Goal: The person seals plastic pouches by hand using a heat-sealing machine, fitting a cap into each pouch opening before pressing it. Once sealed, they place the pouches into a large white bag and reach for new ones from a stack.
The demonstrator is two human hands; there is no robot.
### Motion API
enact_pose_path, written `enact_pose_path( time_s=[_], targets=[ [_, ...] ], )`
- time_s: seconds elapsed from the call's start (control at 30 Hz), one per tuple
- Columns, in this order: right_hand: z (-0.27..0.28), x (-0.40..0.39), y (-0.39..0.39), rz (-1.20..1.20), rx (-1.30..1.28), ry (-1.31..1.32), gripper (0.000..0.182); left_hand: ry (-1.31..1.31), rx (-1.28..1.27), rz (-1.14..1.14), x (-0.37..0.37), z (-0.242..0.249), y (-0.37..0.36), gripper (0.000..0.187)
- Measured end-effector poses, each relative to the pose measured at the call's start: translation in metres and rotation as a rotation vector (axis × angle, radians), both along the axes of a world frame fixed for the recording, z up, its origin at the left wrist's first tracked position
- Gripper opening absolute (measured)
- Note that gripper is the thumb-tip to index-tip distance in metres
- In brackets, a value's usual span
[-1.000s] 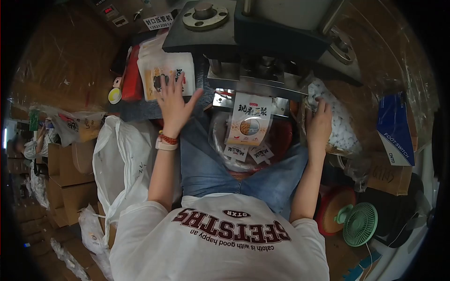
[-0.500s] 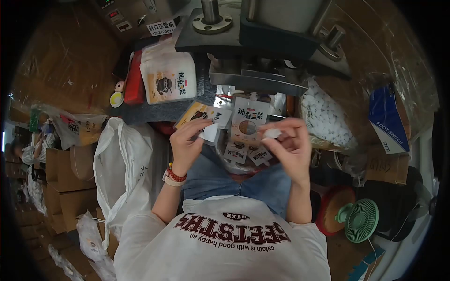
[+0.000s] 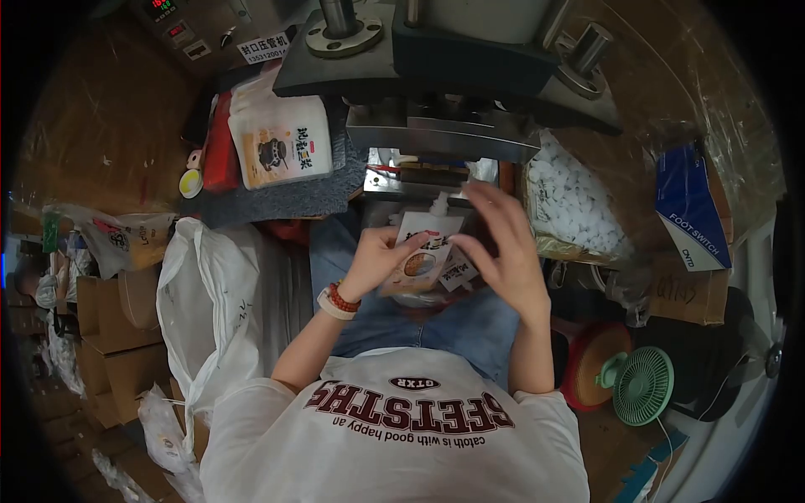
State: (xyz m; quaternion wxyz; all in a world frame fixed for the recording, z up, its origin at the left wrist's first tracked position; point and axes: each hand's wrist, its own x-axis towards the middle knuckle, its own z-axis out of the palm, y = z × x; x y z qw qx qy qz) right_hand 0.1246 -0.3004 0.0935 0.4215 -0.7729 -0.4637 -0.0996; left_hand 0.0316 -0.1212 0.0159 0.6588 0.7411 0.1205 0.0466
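My left hand (image 3: 377, 258), with a beaded bracelet at its wrist, pinches the edge of a printed pouch (image 3: 422, 267) above my lap. A white spout (image 3: 439, 204) sticks up from the pouch's top end. Just right of the pouch, my right hand (image 3: 509, 251) is raised with thumb and fingers apart and nothing in it, its fingers slightly blurred. Behind the spout lies the metal plate (image 3: 388, 179) of the press machine (image 3: 453, 139). More printed pouches (image 3: 458, 270) lie beneath the held one.
A stack of flat pouches (image 3: 283, 142) rests on a grey cloth (image 3: 289, 201) at the left. White spouts fill a box (image 3: 579, 254) at the right. A white sack (image 3: 205, 302), a blue carton (image 3: 689, 205) and a green fan (image 3: 643, 386) stand around. A person (image 3: 40, 285) shows far left.
The pouch with the spout is now in my left hand. The yellow-printed pouch it held is out of sight. My right hand has opened, and the small white piece is gone from it.
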Motion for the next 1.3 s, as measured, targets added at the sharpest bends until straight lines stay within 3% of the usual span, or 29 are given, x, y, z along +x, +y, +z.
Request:
enact_pose_path(
  time_s=[0.03,0.13,0.17,0.23,0.4,0.47,0.5,0.57,0.6,0.67,0.7,0.77,0.83,0.9,0.93,1.0,1.03,1.1,1.2,1.3],
  targets=[
    [0.002,0.008,-0.009,-0.045,0.059,0.035,0.043,0.046,-0.213,0.048,0.008,-0.004,-0.002,0.026],
    [0.003,0.035,-0.035,-0.418,0.004,0.057,0.034,0.111,-0.423,0.09,0.034,0.001,0.007,0.025],
    [-0.006,0.049,-0.037,-0.415,0.004,0.056,0.034,0.103,-0.546,0.127,0.042,0.005,0.009,0.024],
    [-0.034,0.07,-0.04,-0.711,-0.406,-0.155,0.034,0.065,-0.614,0.139,0.051,0.006,0.011,0.025],
    [-0.074,0.086,-0.04,-0.691,-0.368,0.02,0.04,0.138,-0.712,0.154,0.057,0.005,0.011,0.023],
    [-0.071,0.083,-0.041,-0.672,-0.313,-0.089,0.04,0.135,-0.485,0.063,0.056,-0.002,0.025,0.024],
    [-0.073,0.083,-0.045,-0.687,-0.376,-0.064,0.039,0.211,-0.08,-0.029,0.055,-0.003,0.044,0.03],
    [-0.07,0.083,-0.043,-0.718,-0.494,0.015,0.038,0.048,0.263,0.318,0.041,0.017,0.066,0.039],
    [-0.063,0.083,-0.041,-0.737,-0.554,0.073,0.038,-0.263,0.748,0.512,0.036,-0.005,0.091,0.055],
    [-0.055,0.082,-0.035,-0.682,-0.503,0.101,0.037,0.087,1.385,0.516,0.006,0.0,0.112,0.069],
    [-0.052,0.081,-0.036,-0.64,-0.47,0.131,0.036,0.128,1.276,0.377,-0.008,-0.022,0.123,0.076],
    [-0.055,0.083,-0.042,-0.636,-0.333,0.183,0.033,0.071,1.297,0.099,-0.038,-0.014,0.12,0.072],
    [-0.051,0.075,-0.046,-0.63,-0.202,0.249,0.031,-0.042,1.29,0.06,-0.056,-0.02,0.115,0.061],
    [-0.04,0.066,-0.051,-0.496,0.214,0.429,0.026,-0.149,1.252,0.147,-0.068,-0.031,0.113,0.052],
    [-0.032,0.054,-0.044,-0.35,0.431,0.534,0.024,-0.211,1.106,0.287,-0.064,-0.02,0.103,0.04],
    [-0.009,0.023,-0.023,-0.176,0.456,0.441,0.025,-0.147,0.757,0.419,-0.06,-0.01,0.089,0.033],
    [0.006,0.003,-0.013,-0.161,0.31,0.324,0.026,-0.06,0.596,0.462,-0.059,0.003,0.078,0.03],
    [0.013,-0.026,0.008,-0.064,0.148,0.168,0.028,-0.36,0.745,0.483,-0.053,0.005,0.066,0.033],
    [-0.002,-0.031,0.022,0.051,0.075,-0.084,0.029,-0.465,0.978,0.461,-0.054,0.028,0.051,0.04],
    [0.001,-0.017,0.004,-0.316,0.244,-0.072,0.026,-0.584,1.258,0.647,-0.051,0.043,0.071,0.046]
  ],
)
